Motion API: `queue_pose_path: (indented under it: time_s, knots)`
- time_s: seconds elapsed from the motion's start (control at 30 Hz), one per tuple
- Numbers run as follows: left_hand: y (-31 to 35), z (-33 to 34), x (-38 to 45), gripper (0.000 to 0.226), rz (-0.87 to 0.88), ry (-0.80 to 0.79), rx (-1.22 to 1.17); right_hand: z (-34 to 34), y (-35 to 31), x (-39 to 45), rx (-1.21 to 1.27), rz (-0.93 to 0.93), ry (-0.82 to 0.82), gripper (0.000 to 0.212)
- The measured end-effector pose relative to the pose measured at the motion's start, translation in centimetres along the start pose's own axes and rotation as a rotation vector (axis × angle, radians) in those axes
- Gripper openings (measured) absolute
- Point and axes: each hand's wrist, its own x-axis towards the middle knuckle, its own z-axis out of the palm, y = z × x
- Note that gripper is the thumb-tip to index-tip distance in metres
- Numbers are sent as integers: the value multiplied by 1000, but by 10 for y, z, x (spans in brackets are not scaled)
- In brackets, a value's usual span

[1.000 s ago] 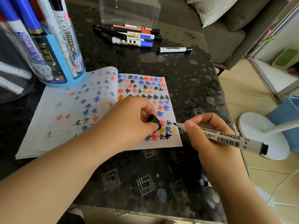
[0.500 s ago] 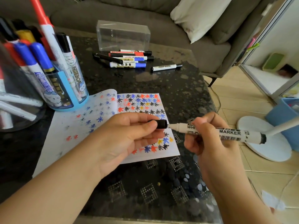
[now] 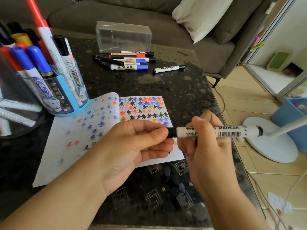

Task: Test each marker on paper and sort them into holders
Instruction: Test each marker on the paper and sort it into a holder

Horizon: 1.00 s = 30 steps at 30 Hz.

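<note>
since half a second ago the cap (image 3: pixel 172 132) has closed onto the marker (image 3: pixel 217 131). left hand (image 3: pixel 132 145) grip pinches the cap, right hand (image 3: pixel 204 143) grip curls round the barrel, level above the paper (image 3: pixel 79 138) on the desk (image 3: pixel 174 90).

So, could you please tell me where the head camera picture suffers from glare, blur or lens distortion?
Head view: daylight from the right washes out the white wall and puts a dull sheen on the dark table; the blue holder and its markers at the left edge look stretched and soft; the white marker in the right hand stays sharp enough to read.
</note>
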Motion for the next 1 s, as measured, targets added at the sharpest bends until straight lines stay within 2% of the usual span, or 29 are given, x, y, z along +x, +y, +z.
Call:
queue_pose_path:
  time_s: [0.2, 0.33, 0.4, 0.43, 0.5, 0.57, 0.63, 0.73, 0.9, 1.0]
  knots:
    - [2, -3, -6, 27, 47, 30, 28, 7, 9, -3, 79, 66, -16, 33]
    - [13, -9, -11, 21, 201, 108, 120, 18, 5, -6, 203, 302, -128, 38]
    - [22, -17, -14, 23, 290, 202, 174, 23, 4, -9, 130, 406, -152, 39]
    - [27, -23, -16, 24, 328, 256, 206, 24, 3, -11, 17, 426, -137, 39]
    - [35, -35, -22, 21, 396, 350, 283, 23, 4, -17, -318, 328, -83, 38]
    - [43, -46, -30, 16, 458, 405, 381, 27, 2, -25, -565, 103, -53, 23]
    - [47, -56, -40, 10, 502, 439, 463, 42, -5, -30, -679, -112, -150, 10]
    - [50, -71, -54, 8, 519, 488, 567, 78, -12, -31, -874, -266, -381, 30]
    - [62, -98, -78, 12, 566, 550, 580, 145, -12, -30, -940, -396, -546, 14]
    - [72, -121, -93, 20, 638, 684, 538, 176, -17, -27, -885, -449, -569, 12]
